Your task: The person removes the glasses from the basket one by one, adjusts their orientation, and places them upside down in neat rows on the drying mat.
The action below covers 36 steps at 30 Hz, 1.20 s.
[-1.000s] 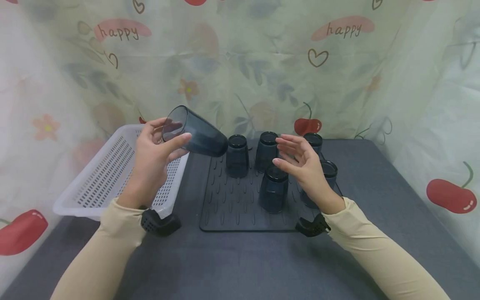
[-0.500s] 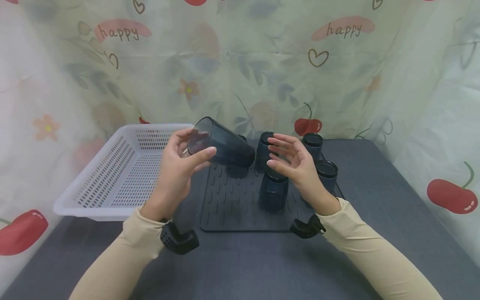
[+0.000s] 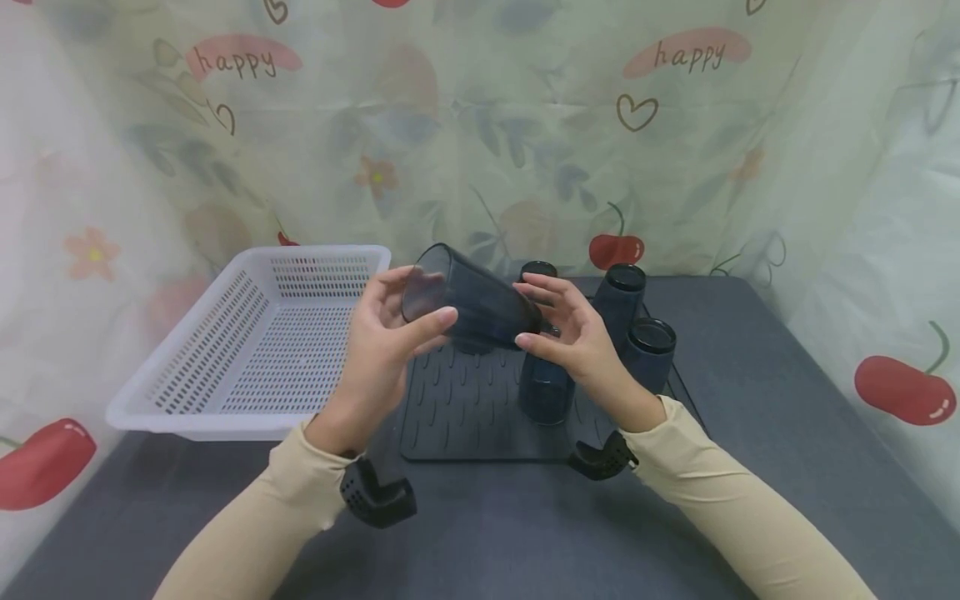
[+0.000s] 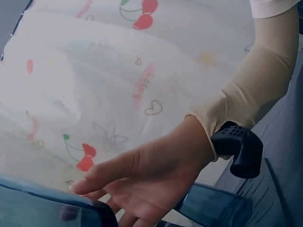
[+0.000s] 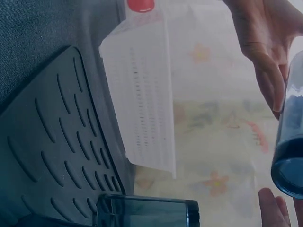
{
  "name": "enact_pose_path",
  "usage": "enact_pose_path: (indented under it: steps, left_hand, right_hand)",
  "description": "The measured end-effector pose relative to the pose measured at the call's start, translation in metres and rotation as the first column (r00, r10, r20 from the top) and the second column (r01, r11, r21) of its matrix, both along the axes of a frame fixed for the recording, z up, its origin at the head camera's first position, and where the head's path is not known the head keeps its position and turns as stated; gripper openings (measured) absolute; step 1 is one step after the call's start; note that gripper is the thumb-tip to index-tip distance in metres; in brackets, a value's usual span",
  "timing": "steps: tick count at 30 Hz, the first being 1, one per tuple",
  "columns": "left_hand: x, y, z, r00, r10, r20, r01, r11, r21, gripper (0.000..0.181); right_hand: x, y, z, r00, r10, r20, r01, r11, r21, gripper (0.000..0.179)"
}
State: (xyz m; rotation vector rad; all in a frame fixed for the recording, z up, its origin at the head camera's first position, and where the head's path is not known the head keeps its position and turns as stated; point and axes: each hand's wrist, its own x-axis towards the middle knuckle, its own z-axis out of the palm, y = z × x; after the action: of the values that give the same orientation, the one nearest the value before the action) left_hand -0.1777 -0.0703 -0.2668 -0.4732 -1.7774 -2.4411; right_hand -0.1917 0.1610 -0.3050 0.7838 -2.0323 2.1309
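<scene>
My left hand grips a dark blue tinted drinking glass by its rim end, thumb in front. The glass is tilted in the air, mouth to the left and base lower right. My right hand is at its base, fingers and thumb spread on either side; a small gap shows in the right wrist view between the glass and the fingertips. Below, several similar glasses, such as the front one, stand upside down on a black ribbed drying mat. The held glass and right hand partly hide some.
A white perforated plastic basket stands left of the mat on the dark grey tabletop. Two upside-down glasses, a back one and a front one, stand close to my right hand. A patterned curtain encloses the table.
My left hand has carried the glass rightward from above the basket's edge to over the mat. My right hand has shifted slightly left, and the glass's base now lies between its fingers and thumb.
</scene>
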Motion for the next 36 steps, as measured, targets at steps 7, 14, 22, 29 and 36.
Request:
enact_pose_path:
  steps: [7,14,22,29,36]
  left_hand:
    - [0.004,0.005,-0.001,1.0,-0.027,-0.015,0.027,1.0,-0.014,0.057]
    - [0.009,0.009,0.0,0.998,-0.051,-0.022,0.05,0.999,-0.015,0.056]
    - [0.013,0.011,0.001,0.998,-0.056,-0.026,0.055,0.998,-0.023,0.057]
    - [0.012,0.011,-0.001,0.996,-0.088,-0.03,0.087,0.996,-0.015,0.056]
    - [0.008,0.008,-0.004,0.99,-0.142,-0.008,0.142,0.99,-0.013,0.054]
  right_hand:
    - [0.0,-0.001,-0.004,0.999,0.036,0.002,-0.036,0.999,0.013,0.075]
    - [0.0,-0.002,-0.007,0.995,0.093,-0.021,-0.093,0.996,-0.001,0.078]
    - [0.003,-0.002,-0.005,0.995,0.097,-0.015,-0.097,0.995,-0.007,0.072]
    - [0.004,-0.001,-0.005,0.995,0.099,-0.02,-0.099,0.995,-0.004,0.07]
    - [0.003,0.003,-0.004,0.999,0.019,-0.051,-0.015,0.998,0.069,0.07]
